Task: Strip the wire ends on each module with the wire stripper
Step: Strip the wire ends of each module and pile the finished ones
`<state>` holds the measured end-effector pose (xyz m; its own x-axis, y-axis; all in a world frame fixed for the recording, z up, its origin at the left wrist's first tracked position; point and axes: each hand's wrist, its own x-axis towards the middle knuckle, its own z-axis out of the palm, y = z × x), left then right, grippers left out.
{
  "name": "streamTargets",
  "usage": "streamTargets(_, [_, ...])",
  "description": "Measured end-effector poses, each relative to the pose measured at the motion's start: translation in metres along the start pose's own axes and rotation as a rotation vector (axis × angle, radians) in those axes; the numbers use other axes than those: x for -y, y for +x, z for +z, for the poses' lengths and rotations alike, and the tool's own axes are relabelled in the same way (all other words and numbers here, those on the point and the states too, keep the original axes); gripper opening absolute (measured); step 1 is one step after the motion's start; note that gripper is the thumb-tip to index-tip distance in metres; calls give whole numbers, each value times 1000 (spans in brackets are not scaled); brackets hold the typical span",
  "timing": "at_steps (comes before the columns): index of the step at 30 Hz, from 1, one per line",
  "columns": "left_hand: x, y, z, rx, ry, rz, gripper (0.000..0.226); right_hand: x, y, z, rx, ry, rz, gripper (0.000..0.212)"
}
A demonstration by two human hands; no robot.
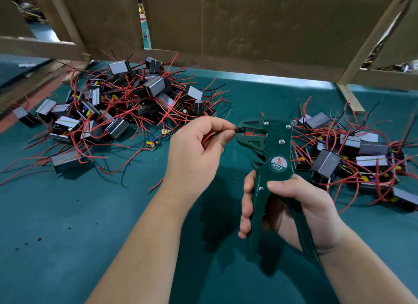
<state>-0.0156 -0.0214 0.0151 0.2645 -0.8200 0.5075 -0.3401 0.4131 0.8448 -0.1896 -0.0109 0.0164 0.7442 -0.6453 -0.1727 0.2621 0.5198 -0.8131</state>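
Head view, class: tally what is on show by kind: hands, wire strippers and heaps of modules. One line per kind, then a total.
Hands: 2 (left hand pinching a wire, right hand holding the wire stripper)
Wire strippers: 1
Heaps of modules: 2 (left heap, right heap)
Total: 5

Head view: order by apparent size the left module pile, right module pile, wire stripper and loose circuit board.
1. left module pile
2. right module pile, cut by the frame edge
3. wire stripper, nearer the camera, so unsure against that pile
4. loose circuit board
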Motion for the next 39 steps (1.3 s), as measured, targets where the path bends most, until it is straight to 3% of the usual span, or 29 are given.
streamTargets(8, [4, -1, 0, 10, 65, 47, 20, 1, 0, -1, 38, 25, -12, 44])
streamTargets(23, [4, -1, -2, 21, 110, 83, 16, -1, 1, 0, -45, -36, -30, 40])
streamTargets(26, [4, -1, -2, 37, 113, 93, 12, -6, 2, 7, -128, -33, -41, 27])
streamTargets(30, [8, -1, -1, 55, 9, -41, 26, -9, 7, 12, -340, 1, -61, 26])
streamTargets(33, [11, -2, 2, 75, -33, -151, 37, -6, 8, 8, -281, 58, -83, 27])
streamTargets(36, [12, 1, 0, 31, -109, -229, 19, -2, 6, 2, -194, 194, -170, 30])
streamTargets(39, [10, 4, -2, 22, -216, -286, 12, 3, 6, -4, -329, 270, -187, 31])
